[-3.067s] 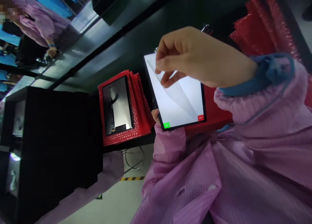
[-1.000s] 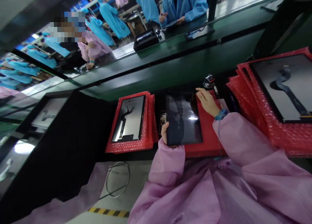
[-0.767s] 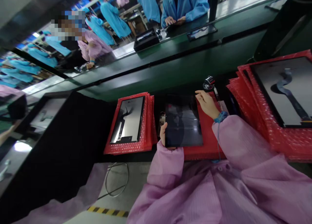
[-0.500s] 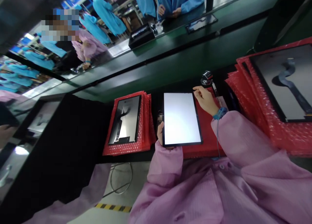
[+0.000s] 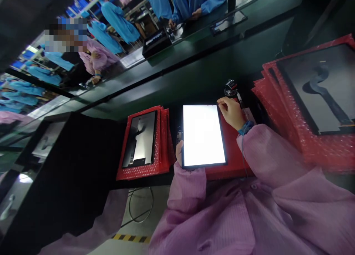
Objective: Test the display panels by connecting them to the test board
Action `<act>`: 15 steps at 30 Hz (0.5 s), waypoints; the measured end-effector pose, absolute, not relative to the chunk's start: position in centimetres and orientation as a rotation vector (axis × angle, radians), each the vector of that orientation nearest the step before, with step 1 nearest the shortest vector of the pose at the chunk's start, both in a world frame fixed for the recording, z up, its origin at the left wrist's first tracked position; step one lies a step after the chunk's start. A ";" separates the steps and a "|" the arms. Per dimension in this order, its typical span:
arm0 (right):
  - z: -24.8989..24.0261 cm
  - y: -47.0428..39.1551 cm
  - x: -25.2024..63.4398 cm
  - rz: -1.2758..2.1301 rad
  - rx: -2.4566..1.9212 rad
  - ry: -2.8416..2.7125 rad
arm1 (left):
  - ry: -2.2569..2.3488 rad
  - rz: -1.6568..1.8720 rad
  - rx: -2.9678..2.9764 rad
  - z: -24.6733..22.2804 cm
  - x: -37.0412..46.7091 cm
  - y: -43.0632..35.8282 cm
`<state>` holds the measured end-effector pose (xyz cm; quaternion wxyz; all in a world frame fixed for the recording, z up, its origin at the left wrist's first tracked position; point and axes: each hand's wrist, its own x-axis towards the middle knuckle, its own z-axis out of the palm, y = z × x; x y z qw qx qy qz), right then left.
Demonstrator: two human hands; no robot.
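A flat panel [image 5: 203, 136] glows bright white within a thin dark frame, above a red pad [image 5: 235, 151]. My left hand [image 5: 179, 151] grips its lower left edge, thumb at the side and the other fingers hidden beneath. At the panel's upper right corner is my right hand [image 5: 231, 111], its thumb and forefinger pinched together; whether they hold the corner or something small cannot be made out. Just beyond that hand lies a shiny metal object [image 5: 230, 85]. Left of the panel, a small circuit part [image 5: 179, 133] shows beside its edge.
On the left, a dark panel [image 5: 140, 138] rests on stacked red bubble bags [image 5: 163, 162]. Another panel [image 5: 318, 88] lies on red bags [image 5: 327, 151] at the right. A black partition [image 5: 74, 173] stands far left. People in blue and pink work across the bench [image 5: 133, 88].
The panel's glow has become brighter and the surroundings look darker. The view has shifted slightly; both hands keep nearly the same places at the panel.
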<state>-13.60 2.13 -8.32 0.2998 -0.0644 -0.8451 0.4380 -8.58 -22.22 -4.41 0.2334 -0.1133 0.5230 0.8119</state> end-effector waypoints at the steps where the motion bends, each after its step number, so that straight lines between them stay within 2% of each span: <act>1: -8.3 2.1 -13.6 1.149 -0.168 -2.243 | 1.438 2.222 -0.308 -4.4 -8.6 -22.3; 8: -6.8 1.4 -12.1 1.084 -0.099 -2.192 | 1.445 2.188 -0.290 -4.2 -8.6 -22.3; 15: -3.9 0.6 -9.5 1.334 -0.022 -2.128 | 1.496 2.290 -0.401 -4.6 -8.4 -22.2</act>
